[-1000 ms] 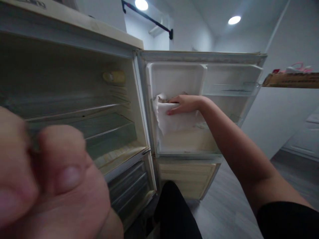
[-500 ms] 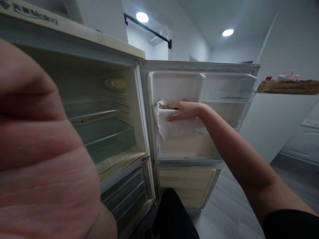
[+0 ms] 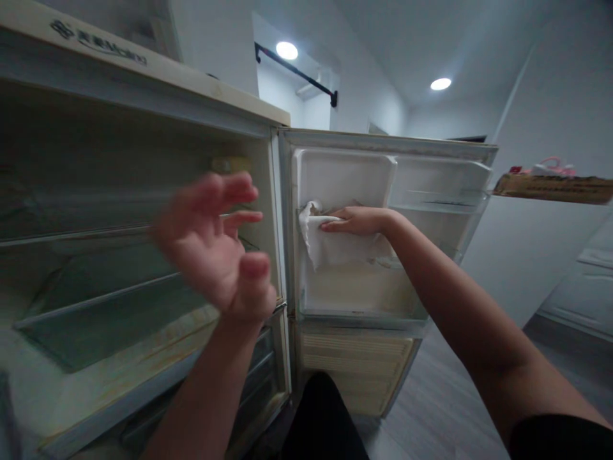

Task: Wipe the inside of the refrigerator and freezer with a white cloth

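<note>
My right hand [image 3: 357, 221] grips a white cloth [image 3: 335, 249] at a shelf on the inside of the opened fridge door [image 3: 345, 172]. The cloth drapes down over the shelf front, its left edge ruffled; the fingertips are partly hidden in it. My left hand [image 3: 215, 246] is raised in the air before the fridge compartment [image 3: 258, 166], fingers apart and slightly curled, holding nothing. It is a little blurred.
Inside the fridge are a glass shelf [image 3: 90, 233] and a clear drawer [image 3: 105, 326], with brownish stains on the floor below. The lower freezer compartment also stands open. A cardboard box [image 3: 550, 187] with pink items lies on a white surface at right.
My left hand has drawn back from close before the camera towards the fridge, fingers now visible. My right hand stays on the cloth at the door shelf. The view has shifted slightly.
</note>
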{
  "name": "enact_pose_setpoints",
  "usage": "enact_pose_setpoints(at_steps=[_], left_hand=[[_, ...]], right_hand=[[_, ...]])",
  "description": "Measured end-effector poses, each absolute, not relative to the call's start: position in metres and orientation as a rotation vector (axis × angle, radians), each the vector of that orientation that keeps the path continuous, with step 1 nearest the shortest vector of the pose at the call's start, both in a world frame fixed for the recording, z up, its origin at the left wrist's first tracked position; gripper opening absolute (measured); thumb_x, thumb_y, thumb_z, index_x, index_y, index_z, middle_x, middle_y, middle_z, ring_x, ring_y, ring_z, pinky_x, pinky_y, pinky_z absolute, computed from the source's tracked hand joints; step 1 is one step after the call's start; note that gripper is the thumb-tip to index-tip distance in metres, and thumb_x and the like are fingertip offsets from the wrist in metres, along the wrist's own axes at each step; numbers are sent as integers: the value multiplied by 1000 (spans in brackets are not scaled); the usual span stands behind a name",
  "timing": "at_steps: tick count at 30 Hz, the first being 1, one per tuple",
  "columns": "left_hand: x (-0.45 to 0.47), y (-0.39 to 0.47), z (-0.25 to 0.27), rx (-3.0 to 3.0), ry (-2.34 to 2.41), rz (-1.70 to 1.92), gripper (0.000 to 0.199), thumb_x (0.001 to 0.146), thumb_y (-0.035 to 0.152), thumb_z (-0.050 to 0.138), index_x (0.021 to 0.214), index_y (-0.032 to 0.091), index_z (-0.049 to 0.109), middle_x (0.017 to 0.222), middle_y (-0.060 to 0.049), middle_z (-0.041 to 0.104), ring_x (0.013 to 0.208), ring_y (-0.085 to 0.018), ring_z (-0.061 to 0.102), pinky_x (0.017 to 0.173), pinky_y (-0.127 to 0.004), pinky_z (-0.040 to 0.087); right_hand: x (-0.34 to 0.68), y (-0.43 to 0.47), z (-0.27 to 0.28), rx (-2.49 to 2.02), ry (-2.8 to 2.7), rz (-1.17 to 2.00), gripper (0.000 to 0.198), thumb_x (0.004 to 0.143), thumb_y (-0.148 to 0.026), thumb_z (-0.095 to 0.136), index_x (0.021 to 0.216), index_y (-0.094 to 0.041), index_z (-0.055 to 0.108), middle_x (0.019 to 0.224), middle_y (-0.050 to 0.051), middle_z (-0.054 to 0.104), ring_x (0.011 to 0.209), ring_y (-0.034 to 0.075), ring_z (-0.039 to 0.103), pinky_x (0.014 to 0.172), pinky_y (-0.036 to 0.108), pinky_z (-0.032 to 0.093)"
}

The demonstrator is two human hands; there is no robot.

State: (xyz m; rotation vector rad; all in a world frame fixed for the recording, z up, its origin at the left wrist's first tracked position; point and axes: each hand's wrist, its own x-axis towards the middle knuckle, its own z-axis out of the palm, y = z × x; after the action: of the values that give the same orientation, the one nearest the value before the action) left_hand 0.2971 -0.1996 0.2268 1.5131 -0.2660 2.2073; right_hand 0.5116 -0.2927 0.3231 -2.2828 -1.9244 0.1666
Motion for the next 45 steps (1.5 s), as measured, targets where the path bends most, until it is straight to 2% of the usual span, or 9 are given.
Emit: enact_pose_setpoints(at_steps=[2,8,13,21,26,29,32,37,45], left_hand=[[323,-185,207,1703,-78,2243,51,94,52,59,137,27,47,135,-8,56,121,-23,60,95,-41,57],[400,-134,100,2245,233,1854,63,100,34,49,155,14,27,158,-23,35,151,-30,31,121,-49,36],[412,-107,49,2517,257,1790,49,99,13,38,147,16,47,166,-19,26,155,-29,24,122,-50,33],[406,-114,52,2640,372,1656,62,97,6,35,157,23,38,171,-13,5,158,-29,3,125,-57,24],[408,-110,46,2631,351,1693,67,94,4,40,158,27,36,171,-9,1,157,-30,4,124,-59,25],[409,-108,45,2619,323,1736,67,96,4,38,158,27,35,171,-9,-3,157,-30,4,124,-59,25],[410,-107,44,2604,314,1752,65,97,6,38,158,28,35,171,-8,-4,157,-29,6,125,-56,25],[409,-103,43,2585,312,1757,58,98,8,39,154,25,44,171,-11,2,157,-31,11,124,-58,26],[404,-107,46,2555,262,1715,63,97,7,41,156,28,40,172,-7,1,157,-31,13,124,-56,27]], right_hand=[[507,-287,324,-2293,-1959,149,53,98,-64,45,121,-24,71,113,5,76,92,21,71,78,25,52],[489,-267,322,-2194,-2192,-68,42,101,-50,49,119,-19,71,120,7,73,101,20,68,89,26,49],[502,-272,320,-2193,-2123,96,50,100,-57,48,120,-17,70,115,7,75,95,19,69,85,25,53],[514,-308,324,-2466,-1964,-29,52,94,-63,55,116,-21,74,109,10,76,92,25,72,80,31,53],[494,-300,309,-2472,-1970,-552,56,87,-64,64,118,-18,72,112,16,74,105,31,70,88,36,51],[478,-286,296,-2401,-1887,-872,47,89,-50,63,125,-19,67,110,16,74,100,32,71,82,38,52],[463,-269,284,-2366,-1830,-1003,43,91,-38,62,130,-21,61,107,13,75,95,30,72,76,34,51],[455,-259,271,-2240,-1854,-1147,45,100,-43,51,136,-17,55,125,16,67,99,27,68,75,33,51],[500,-318,249,-1995,-1881,-1328,54,105,-27,36,158,-18,34,151,16,49,135,31,47,103,45,45]])
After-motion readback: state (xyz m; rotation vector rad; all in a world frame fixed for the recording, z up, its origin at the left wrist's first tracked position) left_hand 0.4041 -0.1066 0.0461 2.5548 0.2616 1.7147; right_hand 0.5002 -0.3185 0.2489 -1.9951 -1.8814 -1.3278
